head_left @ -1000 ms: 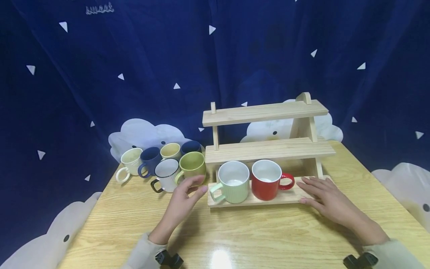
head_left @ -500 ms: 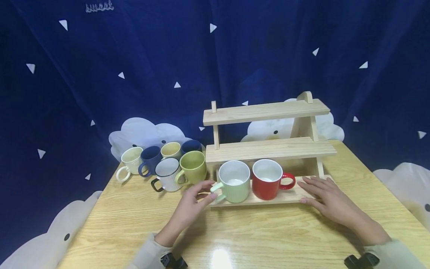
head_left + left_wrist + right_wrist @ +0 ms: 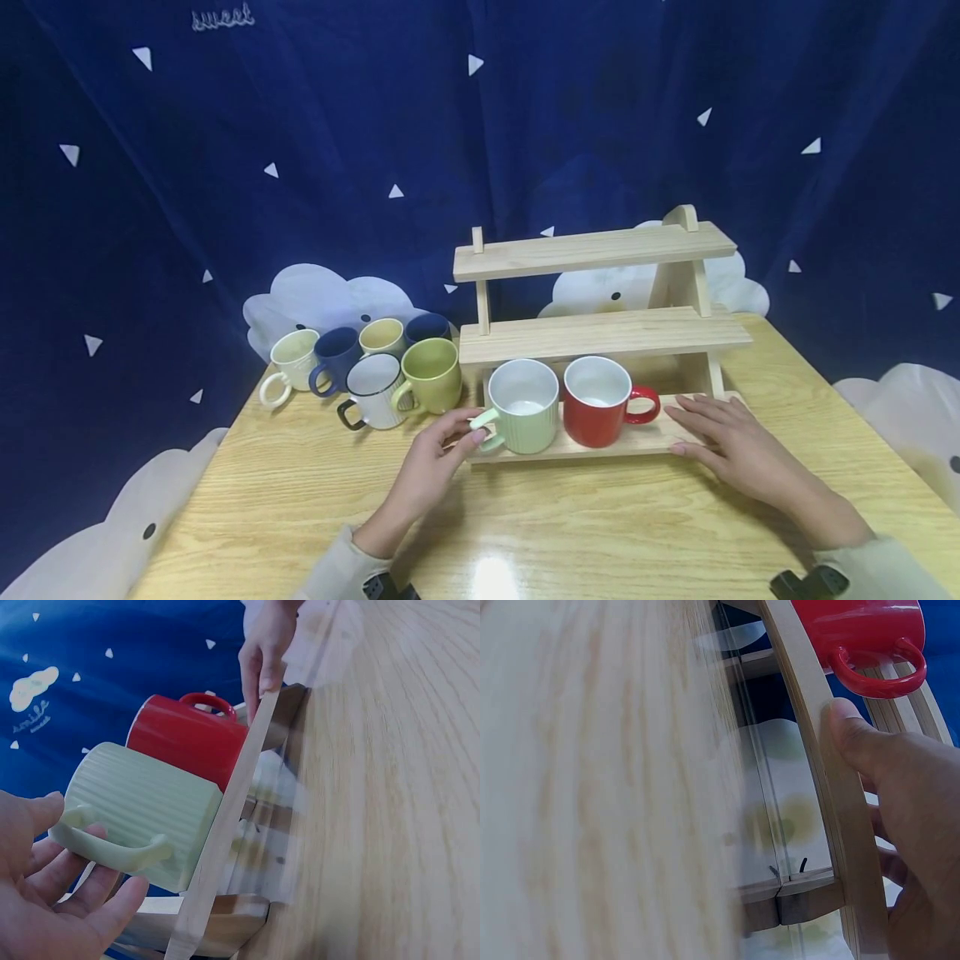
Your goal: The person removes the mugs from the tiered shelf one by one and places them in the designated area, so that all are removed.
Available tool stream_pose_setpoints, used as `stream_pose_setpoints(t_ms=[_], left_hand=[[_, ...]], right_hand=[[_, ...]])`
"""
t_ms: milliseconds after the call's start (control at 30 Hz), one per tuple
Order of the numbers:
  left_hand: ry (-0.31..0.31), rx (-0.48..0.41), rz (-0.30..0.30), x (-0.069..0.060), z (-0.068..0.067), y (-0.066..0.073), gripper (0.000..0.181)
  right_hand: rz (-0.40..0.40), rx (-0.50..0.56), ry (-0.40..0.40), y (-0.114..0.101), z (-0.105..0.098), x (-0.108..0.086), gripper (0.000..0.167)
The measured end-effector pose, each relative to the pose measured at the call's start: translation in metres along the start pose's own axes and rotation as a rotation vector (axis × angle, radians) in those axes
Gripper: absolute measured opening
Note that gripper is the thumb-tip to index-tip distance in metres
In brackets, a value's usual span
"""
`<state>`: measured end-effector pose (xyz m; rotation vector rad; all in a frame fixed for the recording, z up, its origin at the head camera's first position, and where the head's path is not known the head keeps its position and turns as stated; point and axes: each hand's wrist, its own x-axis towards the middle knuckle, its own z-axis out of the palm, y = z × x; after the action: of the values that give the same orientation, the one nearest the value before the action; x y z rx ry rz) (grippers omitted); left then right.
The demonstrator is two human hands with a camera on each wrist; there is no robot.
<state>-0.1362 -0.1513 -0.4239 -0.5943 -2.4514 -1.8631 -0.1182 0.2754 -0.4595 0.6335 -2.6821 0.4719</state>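
Note:
In the head view my left hand is at the handle of a light green ribbed mug. Thumb and fingertips pinch that handle in the left wrist view, the index fingertip showing through its loop. The mug stands upright on the bottom board of a three-tier wooden display rack. Beside it on the same board is a red mug, white inside, its handle toward the right. My right hand rests on the board's right end, fingers extended over the top and thumb against the front edge; it holds no mug.
Left of the rack several mugs stand close together on the wooden table: a white black-rimmed mug, an olive green mug, a cream mug and a blue mug among them. A dark blue curtain hangs behind.
My left hand has moved right, from beside the olive mug to the light green mug's handle, and now pinches it. My right hand stays on the board. Both mugs on the rack look unmoved.

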Motion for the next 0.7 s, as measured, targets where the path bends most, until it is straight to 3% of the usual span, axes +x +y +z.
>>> stream_pose_setpoints(t_ms=[700], left_hand=[[0.059,0.102,-0.004,-0.005,0.001,0.011,0.027]], right_hand=[[-0.025,-0.018,0.026,0.002,0.002,0.000,0.054]])
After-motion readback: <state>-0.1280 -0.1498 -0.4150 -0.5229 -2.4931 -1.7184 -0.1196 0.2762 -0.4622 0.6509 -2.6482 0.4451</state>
